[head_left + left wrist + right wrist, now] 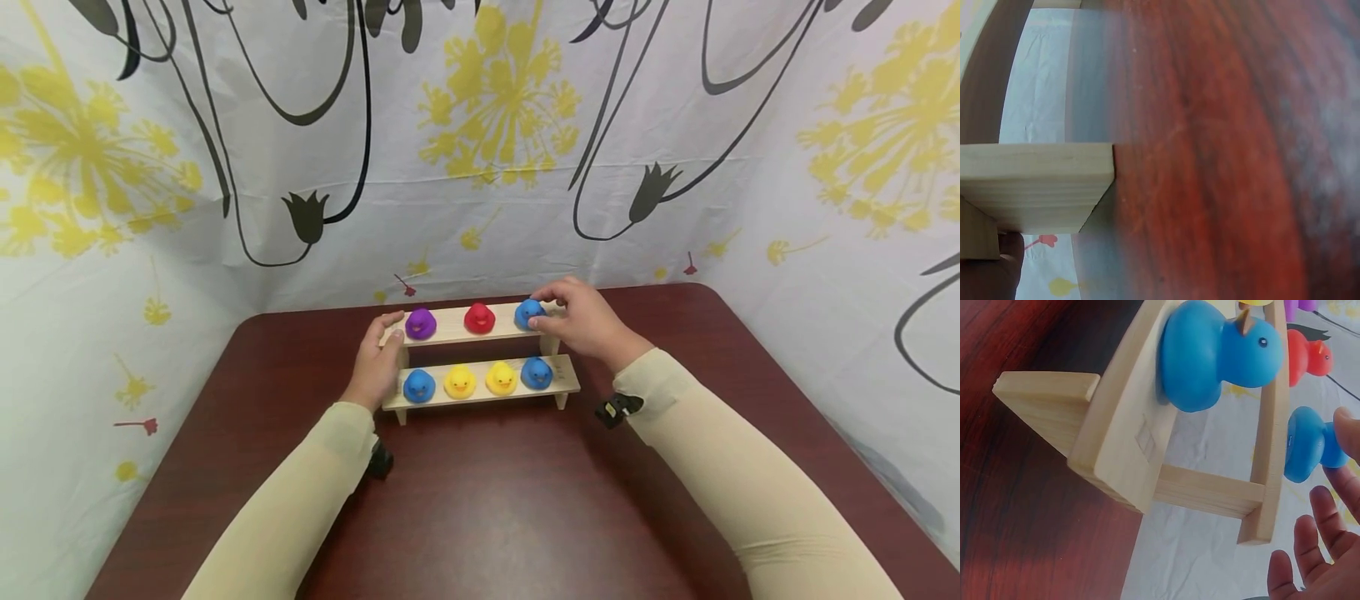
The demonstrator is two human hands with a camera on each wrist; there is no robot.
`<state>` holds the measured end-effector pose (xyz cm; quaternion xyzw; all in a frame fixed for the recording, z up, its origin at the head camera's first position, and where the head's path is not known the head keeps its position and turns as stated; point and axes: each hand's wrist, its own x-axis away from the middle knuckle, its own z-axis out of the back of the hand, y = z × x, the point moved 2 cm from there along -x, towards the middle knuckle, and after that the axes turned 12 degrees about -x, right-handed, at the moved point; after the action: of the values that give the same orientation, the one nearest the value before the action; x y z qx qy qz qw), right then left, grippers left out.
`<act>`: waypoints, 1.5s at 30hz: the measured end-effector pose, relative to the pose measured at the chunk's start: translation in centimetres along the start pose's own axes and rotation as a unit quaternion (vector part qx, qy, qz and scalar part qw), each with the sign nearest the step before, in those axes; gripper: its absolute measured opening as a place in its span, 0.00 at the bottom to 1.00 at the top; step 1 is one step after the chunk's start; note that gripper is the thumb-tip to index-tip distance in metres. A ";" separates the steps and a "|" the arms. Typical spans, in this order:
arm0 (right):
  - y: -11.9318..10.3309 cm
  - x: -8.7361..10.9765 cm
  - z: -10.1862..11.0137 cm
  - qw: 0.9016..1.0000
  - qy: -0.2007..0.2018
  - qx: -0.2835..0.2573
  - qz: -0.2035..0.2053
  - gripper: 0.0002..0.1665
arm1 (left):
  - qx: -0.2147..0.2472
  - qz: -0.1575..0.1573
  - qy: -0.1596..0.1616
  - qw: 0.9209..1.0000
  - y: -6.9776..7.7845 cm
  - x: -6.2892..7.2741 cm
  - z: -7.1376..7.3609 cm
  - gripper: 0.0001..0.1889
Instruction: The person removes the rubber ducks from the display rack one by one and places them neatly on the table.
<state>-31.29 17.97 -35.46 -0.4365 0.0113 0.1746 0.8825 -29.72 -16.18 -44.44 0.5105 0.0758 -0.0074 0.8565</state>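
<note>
A two-tier wooden stand [442, 335] stands near the back of the table. My left hand [377, 362] grips the left end of its upper tier, thumb in front. In the left wrist view only part of that hand [988, 275] shows beside the wood. At the upper tier's right end, my right hand [581, 321] pinches a blue rubber duck [528, 314] by its head between thumb and finger; its base is at the board. A purple duck [421, 324] and a red duck [479, 318] sit on the same tier.
The lower tier holds a blue duck [418, 386] at the left, two yellow ducks [460, 381] in the middle and another blue duck [536, 373] at the right. A patterned white cloth [465, 208] hangs behind the dark red table [480, 500].
</note>
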 end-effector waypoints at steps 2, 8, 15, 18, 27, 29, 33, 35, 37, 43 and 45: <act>-0.1 0.2 0.1 1.000 0.004 -0.005 0.002 0.25 | 0.001 0.001 0.002 1.000 0.0 0.1 0.0 0.21; -0.2 0.9 0.5 1.000 0.007 -0.019 0.008 0.23 | 0.001 -0.001 0.001 1.000 0.1 0.3 0.2 0.22; -0.4 2.0 0.9 0.999 0.005 -0.016 0.027 0.24 | 0.005 -0.004 0.001 1.000 0.1 0.2 0.3 0.22; -0.5 2.6 1.0 0.999 0.006 -0.012 0.034 0.24 | 0.007 -0.005 -0.002 1.000 0.1 0.2 0.3 0.22; -0.8 3.6 1.1 0.999 -0.005 -0.022 0.036 0.23 | 0.008 -0.010 0.001 1.000 0.2 0.3 0.5 0.21; -0.8 3.8 1.1 0.999 -0.009 -0.023 0.038 0.22 | 0.009 -0.011 0.000 1.000 0.2 0.3 0.5 0.21; -0.7 4.3 1.0 0.999 -0.016 -0.022 0.039 0.22 | 0.006 -0.013 -0.002 1.000 0.1 0.3 0.4 0.21; -0.7 4.5 1.0 0.999 -0.017 -0.022 0.041 0.21 | 0.007 -0.016 0.000 1.000 0.1 0.3 0.4 0.22; -0.6 4.8 1.0 0.999 -0.018 -0.024 0.042 0.21 | 0.007 -0.015 0.002 1.000 0.2 0.3 0.4 0.21; -0.4 5.7 1.4 0.999 -0.009 -0.018 0.048 0.21 | 0.012 -0.013 0.001 1.000 0.1 0.1 0.2 0.21; -0.5 6.1 1.5 0.998 -0.008 -0.019 0.052 0.21 | 0.013 -0.014 0.001 1.000 0.2 0.1 0.2 0.21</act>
<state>-25.58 20.63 -35.21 -0.4510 0.0240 0.2242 0.8636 -29.60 -16.23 -44.22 0.5203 0.0834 -0.0196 0.8497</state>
